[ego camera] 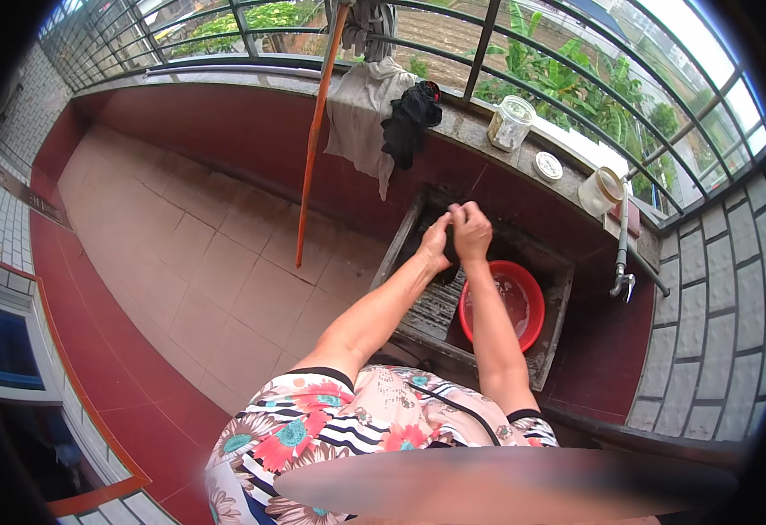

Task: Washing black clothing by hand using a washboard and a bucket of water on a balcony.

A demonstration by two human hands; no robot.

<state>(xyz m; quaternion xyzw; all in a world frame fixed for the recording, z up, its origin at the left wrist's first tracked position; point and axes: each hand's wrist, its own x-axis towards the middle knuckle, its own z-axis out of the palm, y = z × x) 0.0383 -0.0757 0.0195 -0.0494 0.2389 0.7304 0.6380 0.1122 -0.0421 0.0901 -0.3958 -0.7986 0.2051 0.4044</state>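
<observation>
My left hand (437,239) and my right hand (471,230) are close together above the far part of a stone wash sink (559,308). The fingers of my right hand are curled, and both hands meet near the fingertips. Something dark, perhaps wet cloth (448,268), shows between and below them; whether either hand grips it cannot be made out. Under my right forearm a red plastic basin (536,295) holds cloudy, sudsy water. To its left is the sink's ribbed washboard surface (430,308).
On the ledge beyond lie a grey cloth (363,98), a black cloth (409,125), a glass jar (511,123), a round lid (548,167) and another jar (599,191). An orange pole (314,144) leans left of the sink. A metal tap (621,282) stands right, below window bars (483,46).
</observation>
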